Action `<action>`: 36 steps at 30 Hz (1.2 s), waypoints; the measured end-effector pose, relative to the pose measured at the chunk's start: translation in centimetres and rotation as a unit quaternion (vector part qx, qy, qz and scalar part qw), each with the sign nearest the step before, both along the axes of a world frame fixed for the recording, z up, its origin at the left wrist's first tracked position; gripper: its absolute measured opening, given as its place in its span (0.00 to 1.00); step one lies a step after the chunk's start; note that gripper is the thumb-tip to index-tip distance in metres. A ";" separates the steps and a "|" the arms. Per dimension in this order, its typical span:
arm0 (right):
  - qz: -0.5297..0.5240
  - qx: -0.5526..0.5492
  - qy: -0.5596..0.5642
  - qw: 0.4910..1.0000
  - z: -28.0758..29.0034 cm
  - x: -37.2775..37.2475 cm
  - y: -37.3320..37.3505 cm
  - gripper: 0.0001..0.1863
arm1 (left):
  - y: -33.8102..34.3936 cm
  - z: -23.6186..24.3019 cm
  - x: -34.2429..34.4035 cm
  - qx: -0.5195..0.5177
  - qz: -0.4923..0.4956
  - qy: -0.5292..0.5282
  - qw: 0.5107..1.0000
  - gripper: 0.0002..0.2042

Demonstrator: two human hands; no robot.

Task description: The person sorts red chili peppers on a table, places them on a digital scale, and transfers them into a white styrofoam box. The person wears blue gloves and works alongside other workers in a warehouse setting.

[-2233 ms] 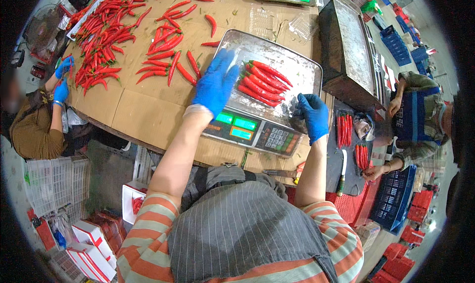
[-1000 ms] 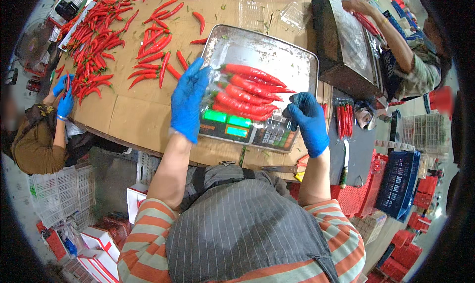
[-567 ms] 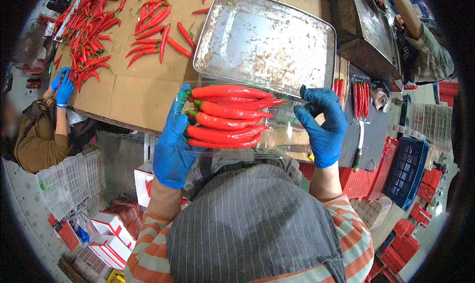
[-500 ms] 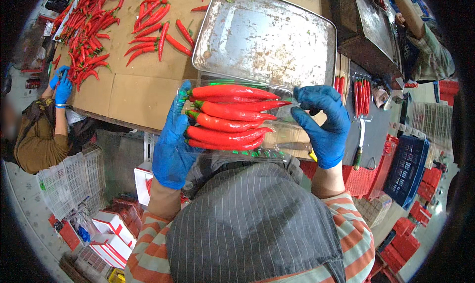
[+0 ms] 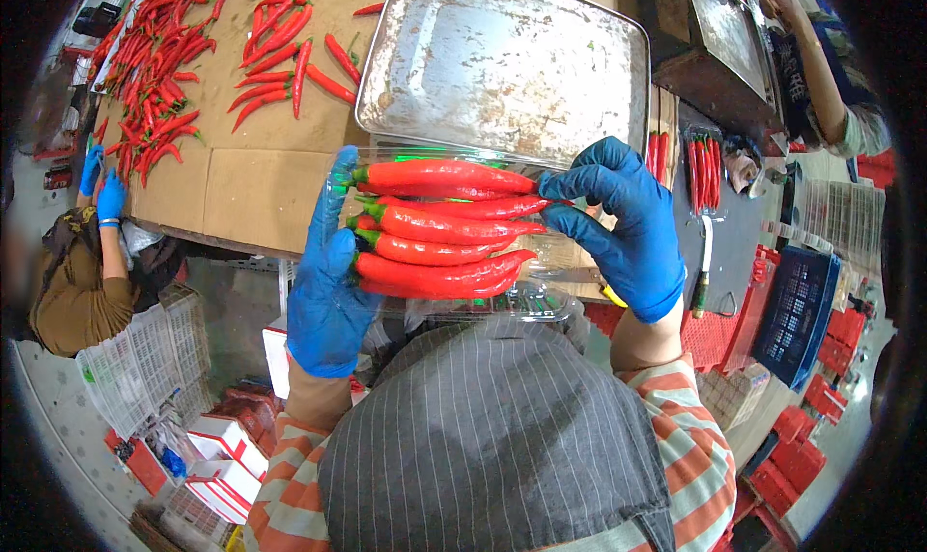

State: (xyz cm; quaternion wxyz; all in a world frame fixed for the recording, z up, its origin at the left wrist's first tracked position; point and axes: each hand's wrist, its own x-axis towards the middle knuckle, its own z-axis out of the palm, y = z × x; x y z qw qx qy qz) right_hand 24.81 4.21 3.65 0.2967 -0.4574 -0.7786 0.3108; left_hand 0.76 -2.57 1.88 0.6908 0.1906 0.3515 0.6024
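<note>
Red chili peppers (image 5: pixel 444 226) with green stem ends lie side by side in a clear plastic tray (image 5: pixel 550 303), held up in front of my apron. Gloved in blue, my left hand (image 5: pixel 333 296) grips the tray's left end, its thumb beside the stems. At the pointed ends of the peppers, my right hand (image 5: pixel 623 228), also in a blue glove, has thumb and fingertips closed on the tip of one upper pepper. Parts of the tray are hard to see through the shiny plastic.
A worn metal tray (image 5: pixel 502 69) lies beyond my hands on the cardboard-covered table (image 5: pixel 261 180). Loose chilies (image 5: pixel 159 79) are heaped at the far left, near a co-worker's blue-gloved hands (image 5: pixel 108 193). To the right are a packed chili tray (image 5: pixel 705 173), a knife (image 5: pixel 703 267) and a blue crate (image 5: pixel 797 315).
My right hand's thumb and fingers, before apart just past the tips, have moved left and closed on a pepper's tip. The peppers lie slightly differently. The whole view has shifted a little.
</note>
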 end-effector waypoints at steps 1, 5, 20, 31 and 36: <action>-0.001 0.003 0.007 1.000 -0.1 0.0 0.0 0.11 | 0.0 0.1 0.0 0.001 -0.001 0.005 1.000 0.34; -0.001 0.034 -0.024 0.999 -0.2 0.0 0.0 0.11 | 0.0 0.4 0.2 0.009 0.007 0.033 0.999 0.33; -0.022 0.096 -0.101 0.990 0.2 -0.7 0.0 0.10 | 0.1 1.3 1.1 -0.026 0.035 0.030 0.999 0.29; 0.011 0.104 -0.054 0.993 0.8 -0.5 0.0 0.16 | 0.3 0.6 1.1 -0.025 0.038 0.003 0.999 0.27; 0.011 0.138 -0.084 0.987 0.6 -0.6 0.0 0.15 | 0.4 0.1 1.0 -0.027 0.032 0.046 0.998 0.29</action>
